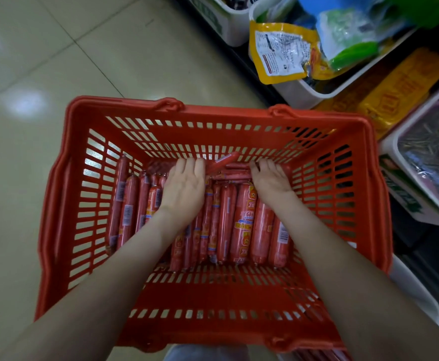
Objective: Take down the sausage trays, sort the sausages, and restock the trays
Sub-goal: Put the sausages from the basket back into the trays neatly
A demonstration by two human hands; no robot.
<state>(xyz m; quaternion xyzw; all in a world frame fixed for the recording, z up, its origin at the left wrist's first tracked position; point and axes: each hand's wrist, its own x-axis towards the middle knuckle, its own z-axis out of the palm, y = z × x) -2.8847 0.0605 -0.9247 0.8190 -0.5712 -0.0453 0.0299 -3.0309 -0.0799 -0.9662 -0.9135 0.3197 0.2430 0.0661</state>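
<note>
A red slotted shopping basket (56, 204) stands on the floor below me. Many red-wrapped sausages (241, 225) lie side by side along its bottom, thin ones at the left and thicker ones at the right. A few more sausages (223, 161) lie crosswise at the far end. My left hand (184, 188) is down in the basket, palm on the sausages, fingers reaching to the crosswise ones. My right hand (270, 178) rests on the far sausages too, fingers curled over them. Whether either hand grips a sausage is hidden.
White shelf trays (307, 92) with snack packets stand at the right, a yellow pouch (280, 53) hanging over one rim. A tray of dark packets (432, 157) sits lower right. Beige floor tiles (43, 61) spread left and behind the basket.
</note>
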